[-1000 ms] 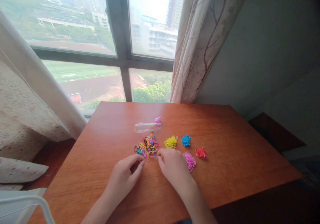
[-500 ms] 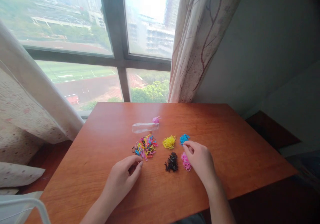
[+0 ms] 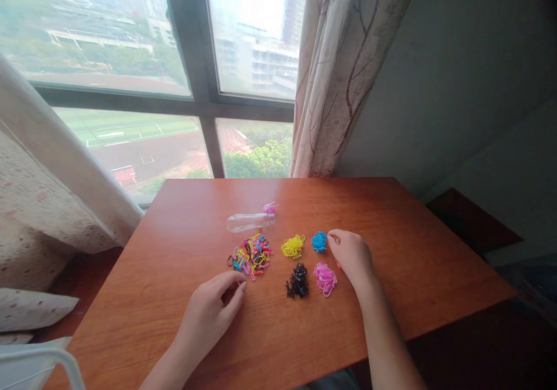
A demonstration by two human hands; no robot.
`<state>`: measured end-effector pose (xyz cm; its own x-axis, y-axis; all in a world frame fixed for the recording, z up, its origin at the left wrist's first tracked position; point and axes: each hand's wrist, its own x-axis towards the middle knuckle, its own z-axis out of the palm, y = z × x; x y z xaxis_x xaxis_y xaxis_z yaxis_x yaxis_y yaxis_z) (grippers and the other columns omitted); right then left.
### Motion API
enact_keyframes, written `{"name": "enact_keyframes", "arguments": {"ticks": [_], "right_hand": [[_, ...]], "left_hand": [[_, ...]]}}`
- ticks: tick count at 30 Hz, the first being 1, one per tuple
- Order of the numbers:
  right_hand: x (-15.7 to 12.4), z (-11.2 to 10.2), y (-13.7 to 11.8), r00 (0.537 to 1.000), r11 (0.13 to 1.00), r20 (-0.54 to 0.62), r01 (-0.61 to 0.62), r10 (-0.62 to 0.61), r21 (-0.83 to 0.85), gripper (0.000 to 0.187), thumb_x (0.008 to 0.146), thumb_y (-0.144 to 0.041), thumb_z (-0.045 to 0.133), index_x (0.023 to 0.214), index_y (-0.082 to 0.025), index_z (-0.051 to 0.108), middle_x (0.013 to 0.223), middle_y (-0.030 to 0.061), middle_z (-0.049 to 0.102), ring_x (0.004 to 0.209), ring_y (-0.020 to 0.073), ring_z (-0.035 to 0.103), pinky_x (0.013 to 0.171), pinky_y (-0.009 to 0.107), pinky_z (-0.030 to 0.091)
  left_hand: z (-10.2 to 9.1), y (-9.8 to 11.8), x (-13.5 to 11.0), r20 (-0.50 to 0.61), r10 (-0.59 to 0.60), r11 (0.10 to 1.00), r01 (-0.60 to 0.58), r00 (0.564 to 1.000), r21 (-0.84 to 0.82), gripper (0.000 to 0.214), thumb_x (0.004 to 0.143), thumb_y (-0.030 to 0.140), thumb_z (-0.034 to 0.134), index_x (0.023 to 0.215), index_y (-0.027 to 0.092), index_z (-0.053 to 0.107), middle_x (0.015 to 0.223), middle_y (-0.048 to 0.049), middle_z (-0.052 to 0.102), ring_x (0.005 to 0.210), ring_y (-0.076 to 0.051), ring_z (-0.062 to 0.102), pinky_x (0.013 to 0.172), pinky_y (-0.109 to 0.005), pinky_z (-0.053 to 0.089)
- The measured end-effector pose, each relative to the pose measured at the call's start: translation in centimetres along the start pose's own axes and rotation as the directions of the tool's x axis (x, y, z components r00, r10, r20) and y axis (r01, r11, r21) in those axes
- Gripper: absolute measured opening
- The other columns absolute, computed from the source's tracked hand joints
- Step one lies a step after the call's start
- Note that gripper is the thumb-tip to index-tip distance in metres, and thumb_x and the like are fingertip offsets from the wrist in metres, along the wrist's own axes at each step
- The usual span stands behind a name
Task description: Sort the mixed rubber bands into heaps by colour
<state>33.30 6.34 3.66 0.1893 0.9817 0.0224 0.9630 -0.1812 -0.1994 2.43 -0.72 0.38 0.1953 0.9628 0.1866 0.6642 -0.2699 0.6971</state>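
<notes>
A mixed heap of coloured elastic bands [image 3: 251, 255] lies on the wooden table [image 3: 435, 262]. Sorted little piles sit to its right: yellow [image 3: 293, 246], blue [image 3: 319, 241], black [image 3: 298, 280] and pink [image 3: 325, 278]. My right hand [image 3: 351, 254] rests beside the blue pile with its fingertips pinched together right of it; it covers the red pile, of which only a speck shows. My left hand [image 3: 212, 309] lies on the table below the mixed heap, fingers curled with thumb and forefinger near each other. A clear plastic bottle [image 3: 248, 221] lies on its side behind the heap.
A small pink cap [image 3: 270, 208] lies by the bottle's mouth. Window and curtains [image 3: 343, 71] stand behind the table. A grey wall is at the right, cushions [image 3: 35, 306] at the left, and a white chair frame [image 3: 43, 361] at the lower left.
My right hand went from the mixed heap rightward to the blue pile, uncovering the black pile and then the pink one and covering the red one. The left hand barely moved.
</notes>
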Motion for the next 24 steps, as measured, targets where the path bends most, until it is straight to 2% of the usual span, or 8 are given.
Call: {"name": "enact_keyframes", "arguments": {"ticks": [4,8,10,13,16,20,24], "right_hand": [[-0.3,-0.1,-0.1,1.0,1.0,-0.004,0.028,-0.028,0.007,0.03,0.095,-0.026,0.049,0.08,-0.026,0.075,0.076,0.0023,0.071,0.063,0.014,0.059,0.054,0.025,0.027],[-1.1,-0.4,-0.3,0.998,0.998,-0.028,0.05,-0.05,0.03,0.025,0.095,-0.026,0.05,0.092,-0.027,0.075,0.089,0.0021,0.073,0.077,0.0153,0.063,0.061,0.024,0.032],[-1.8,-0.3,-0.8,0.997,0.996,-0.035,0.07,-0.068,0.054,0.023,0.096,-0.026,0.051,0.096,-0.027,0.075,0.093,0.0011,0.074,0.08,0.0155,0.064,0.064,0.023,0.034],[-3.5,0.0,-2.1,0.99,0.982,-0.048,0.139,-0.134,0.124,0.023,0.096,-0.024,0.051,0.093,-0.026,0.074,0.09,0.0005,0.073,0.08,0.0154,0.065,0.067,0.022,0.037],[-5.3,0.3,-4.2,0.973,0.952,-0.041,0.231,-0.227,0.203,0.024,0.097,-0.021,0.05,0.093,-0.025,0.073,0.09,0.0004,0.073,0.082,0.0153,0.066,0.072,0.022,0.039],[-6.7,0.2,-7.7,0.957,0.944,0.076,0.261,-0.28,0.2,0.019,0.095,-0.023,0.054,0.106,-0.028,0.069,0.094,0.0001,0.073,0.085,0.0178,0.068,0.072,0.023,0.042],[-6.2,-0.1,-10.9,0.943,0.957,0.17,0.273,-0.287,0.104,0.018,0.093,-0.026,0.055,0.109,-0.025,0.064,0.099,0.0054,0.073,0.086,0.0228,0.07,0.068,0.027,0.046]], "left_hand": [[0.1,0.0,-0.1,0.015,-0.002,1.0,0.002,1.0,0.011,0.019,0.09,0.029,0.052,0.085,0.021,0.068,0.076,-0.0005,0.072,0.065,-0.015,0.065,0.062,-0.022,0.048],[0.0,-0.3,0.0,-0.002,-0.012,1.0,0.012,1.0,0.0,0.02,0.09,0.03,0.051,0.086,0.02,0.067,0.075,0.0001,0.071,0.065,-0.014,0.064,0.063,-0.022,0.048],[-0.2,-0.7,0.0,-0.051,-0.043,0.999,0.044,0.998,0.029,0.02,0.09,0.032,0.051,0.088,0.021,0.067,0.072,0.0009,0.069,0.061,-0.014,0.063,0.06,-0.022,0.047],[-0.7,-1.2,0.1,-0.185,-0.102,0.98,0.131,0.977,0.153,0.021,0.09,0.034,0.051,0.092,0.021,0.067,0.072,0.0013,0.067,0.058,-0.014,0.061,0.058,-0.023,0.046],[-1.2,-1.4,0.2,-0.253,-0.118,0.933,0.195,0.96,0.303,0.023,0.09,0.034,0.049,0.101,0.021,0.065,0.089,-0.002,0.068,0.068,-0.016,0.065,0.061,-0.025,0.047],[-1.1,-0.8,0.5,-0.183,-0.14,0.861,0.211,0.973,0.463,0.028,0.093,0.033,0.046,0.114,0.023,0.061,0.112,-0.004,0.066,0.086,-0.019,0.068,0.062,-0.025,0.047],[-0.6,-0.2,0.9,-0.093,-0.132,0.851,0.161,0.987,0.5,0.026,0.096,0.031,0.043,0.115,0.025,0.06,0.112,-0.0025,0.065,0.092,-0.018,0.067,0.065,-0.024,0.047]]}}
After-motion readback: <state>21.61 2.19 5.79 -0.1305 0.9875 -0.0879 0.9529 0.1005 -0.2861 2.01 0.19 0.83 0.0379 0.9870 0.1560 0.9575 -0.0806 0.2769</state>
